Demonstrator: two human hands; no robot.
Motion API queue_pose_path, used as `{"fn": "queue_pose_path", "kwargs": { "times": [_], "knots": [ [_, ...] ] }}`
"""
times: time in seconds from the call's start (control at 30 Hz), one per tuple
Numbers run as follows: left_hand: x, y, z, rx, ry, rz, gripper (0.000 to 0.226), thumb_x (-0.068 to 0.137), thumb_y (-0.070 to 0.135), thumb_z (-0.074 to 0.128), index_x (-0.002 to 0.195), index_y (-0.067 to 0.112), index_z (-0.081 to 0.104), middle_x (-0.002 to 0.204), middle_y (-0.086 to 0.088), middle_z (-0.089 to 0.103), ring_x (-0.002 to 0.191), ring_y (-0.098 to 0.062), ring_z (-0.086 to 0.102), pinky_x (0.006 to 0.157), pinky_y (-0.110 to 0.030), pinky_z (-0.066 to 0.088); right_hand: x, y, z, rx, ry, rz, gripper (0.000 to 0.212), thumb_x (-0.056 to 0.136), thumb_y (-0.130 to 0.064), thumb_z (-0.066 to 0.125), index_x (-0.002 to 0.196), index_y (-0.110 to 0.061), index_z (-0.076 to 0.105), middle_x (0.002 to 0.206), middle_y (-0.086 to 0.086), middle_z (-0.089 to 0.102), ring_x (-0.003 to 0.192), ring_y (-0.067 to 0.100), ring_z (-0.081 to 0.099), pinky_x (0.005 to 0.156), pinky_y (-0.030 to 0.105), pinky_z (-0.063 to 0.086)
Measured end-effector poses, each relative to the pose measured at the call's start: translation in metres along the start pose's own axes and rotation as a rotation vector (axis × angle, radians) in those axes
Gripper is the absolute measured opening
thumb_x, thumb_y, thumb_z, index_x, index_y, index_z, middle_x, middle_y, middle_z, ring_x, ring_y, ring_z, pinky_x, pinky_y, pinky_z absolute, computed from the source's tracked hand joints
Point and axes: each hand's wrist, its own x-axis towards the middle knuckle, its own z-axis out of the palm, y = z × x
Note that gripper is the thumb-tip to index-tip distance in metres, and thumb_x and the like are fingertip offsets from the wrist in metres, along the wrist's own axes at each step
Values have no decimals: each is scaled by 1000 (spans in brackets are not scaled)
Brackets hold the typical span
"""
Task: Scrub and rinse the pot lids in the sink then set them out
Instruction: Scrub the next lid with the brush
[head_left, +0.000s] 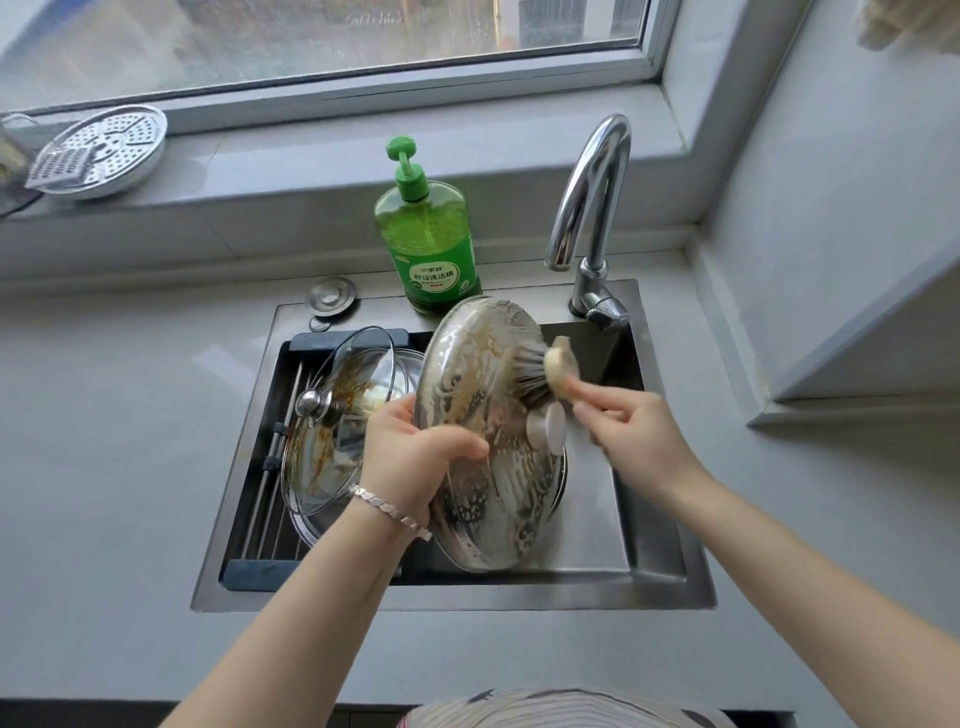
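Over the sink, the left hand grips a soapy lid (another leans left); the right hand holds a brush.

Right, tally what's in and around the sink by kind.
Pot lids: 2, held lid and lid on the rack; a rim beneath is unclear
Scrub brush: 1
Soap bottle: 1
Faucet: 1
Sink plug: 1
Steamer plate: 1
Total: 7
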Motion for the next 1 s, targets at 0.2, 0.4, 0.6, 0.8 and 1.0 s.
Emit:
{"fn": "queue_pose_path", "kwargs": {
  "times": [0.2, 0.4, 0.6, 0.8, 1.0],
  "knots": [
    [-3, 4, 3, -27, 20, 10, 42, 59, -30, 60, 52, 11, 63, 56, -3, 67, 51, -16, 65, 44, -25, 50, 11, 2, -3, 80, 56, 60, 32, 90, -4, 55, 122, -7, 59, 46, -21, 45, 45, 0, 36, 51, 9, 30],
    [-1, 6, 4, -50, 23, 11, 26, 42, -10, 66, 51, 14, 68, 63, -4, 70, 63, -22, 68, 55, -36, 57, 5, 9, -2, 117, 22, 148, 33, 92, -3, 52, 123, -10, 57, 34, -15, 40, 38, 1, 33, 40, 8, 27],
    [10, 22, 2, -138, 285, 52, 27, 65, -19, 64, 68, 8, 63, 66, 0, 70, 66, -18, 69, 56, -31, 57, -38, 19, 20, 160, -125, 186, 33, 94, -6, 50, 123, -20, 54, 42, -13, 36, 37, 1, 27, 37, 8, 24],
    [14, 24, 6, -147, 348, 26, 23, 69, -12, 68, 69, 11, 61, 57, 2, 68, 51, -15, 65, 58, -34, 57, -22, 12, 20, 126, -5, 259, 33, 94, -7, 50, 126, -13, 55, 39, -18, 41, 32, -4, 36, 36, 7, 30],
    [10, 8, 9, -154, 443, -71, 22, 68, -8, 70, 69, 12, 63, 51, 4, 66, 50, -14, 65, 46, -24, 53, -20, 7, 12, 19, -85, 207, 32, 94, -10, 51, 123, -18, 58, 32, -16, 42, 33, -2, 37, 38, 7, 29]
  ]
}}
